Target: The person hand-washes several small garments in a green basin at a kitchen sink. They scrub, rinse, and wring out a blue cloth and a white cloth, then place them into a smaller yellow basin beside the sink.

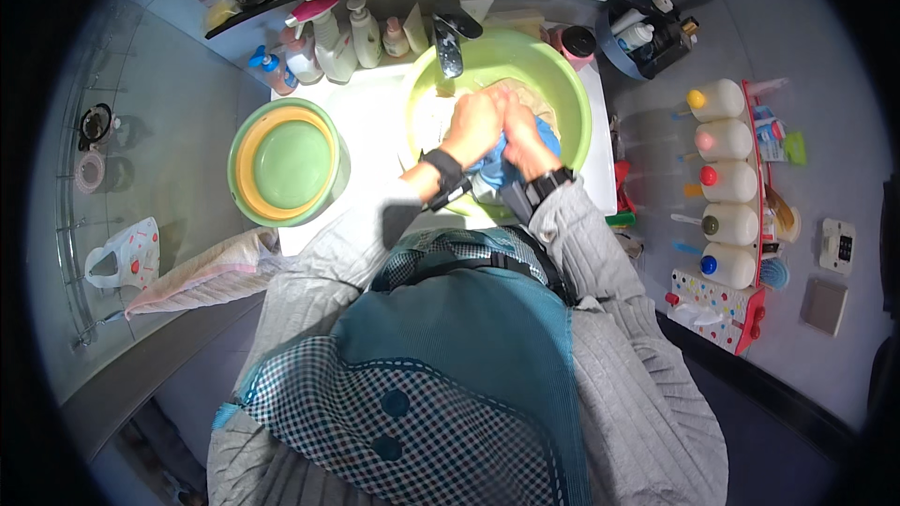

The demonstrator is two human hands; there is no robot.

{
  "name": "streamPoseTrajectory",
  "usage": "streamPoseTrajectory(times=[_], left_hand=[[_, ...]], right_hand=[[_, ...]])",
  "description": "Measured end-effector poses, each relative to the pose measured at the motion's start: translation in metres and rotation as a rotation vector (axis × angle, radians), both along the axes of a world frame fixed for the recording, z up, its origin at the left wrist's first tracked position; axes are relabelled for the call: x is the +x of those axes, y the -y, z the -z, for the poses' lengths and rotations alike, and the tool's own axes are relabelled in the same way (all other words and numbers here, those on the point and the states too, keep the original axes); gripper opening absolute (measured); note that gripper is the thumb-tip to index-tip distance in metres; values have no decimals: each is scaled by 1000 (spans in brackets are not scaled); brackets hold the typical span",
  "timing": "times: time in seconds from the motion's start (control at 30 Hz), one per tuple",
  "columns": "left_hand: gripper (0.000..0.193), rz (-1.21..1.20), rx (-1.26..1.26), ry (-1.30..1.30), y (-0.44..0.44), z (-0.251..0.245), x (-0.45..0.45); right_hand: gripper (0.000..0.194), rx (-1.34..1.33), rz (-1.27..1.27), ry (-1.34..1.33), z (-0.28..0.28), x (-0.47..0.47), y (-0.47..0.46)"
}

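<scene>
My left hand (pixel 475 125) and my right hand (pixel 524 135) meet, knuckles close together, over a large light-green plastic basin (pixel 578 112) on the white washstand. Both hands are curled on wet-looking cloth; bright light washes out the fingers, and exactly which piece each one grips is hard to see. Blue cloth (pixel 496 167) hangs below and between the hands. Beige cloth (pixel 545 107) lies in the basin just beyond them. Over the basin's far left part juts a black faucet (pixel 448 49). Each wrist wears a black strap with a small device.
A green and yellow collapsible basin (pixel 242 176) stands on the left of the white counter (pixel 365 126). Along the back are a spray bottle (pixel 334 49), pump bottles (pixel 365 35) and a dark-lidded jar (pixel 578 46). A towel (pixel 211 277) hangs at left; a rack of cups (pixel 728 183) is on the right wall.
</scene>
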State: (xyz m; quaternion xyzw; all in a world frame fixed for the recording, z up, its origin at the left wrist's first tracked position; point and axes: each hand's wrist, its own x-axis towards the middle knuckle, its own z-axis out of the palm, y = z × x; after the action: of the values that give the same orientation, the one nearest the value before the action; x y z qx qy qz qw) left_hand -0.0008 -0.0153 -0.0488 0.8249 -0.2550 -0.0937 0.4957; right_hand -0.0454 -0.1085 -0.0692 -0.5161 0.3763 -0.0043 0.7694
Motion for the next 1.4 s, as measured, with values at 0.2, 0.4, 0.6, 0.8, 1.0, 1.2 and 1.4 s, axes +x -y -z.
streamPoseTrajectory(times=[0.2, 0.4, 0.6, 0.8, 1.0, 1.2, 1.4], left_hand=[[39, -53, 159, -262, -5, -1, -6], [34, 34, 41, 4, -8, 15, -11], [41, -55, 97, -112, -12, 11, -5], [40, -7, 22, -175, -10, 12, -10], [43, 155, -337, -433, -22, 44, 33], [29, 236, -774, -1008, -58, 19, 19], [41, 412, -668, -871, -49, 1, 1]], right_hand=[[43, 92, 19, -75, 32, -7, -11], [34, 269, -100, 125, 27, -8, -2], [35, -220, -15, -198, 8, -9, -18], [35, 54, 131, -12, -7, -3, -16], [30, -89, -1, 283, -28, -21, -24], [28, -98, 44, 373, -28, -36, 14], [32, 111, 12, 398, -17, -37, 4]])
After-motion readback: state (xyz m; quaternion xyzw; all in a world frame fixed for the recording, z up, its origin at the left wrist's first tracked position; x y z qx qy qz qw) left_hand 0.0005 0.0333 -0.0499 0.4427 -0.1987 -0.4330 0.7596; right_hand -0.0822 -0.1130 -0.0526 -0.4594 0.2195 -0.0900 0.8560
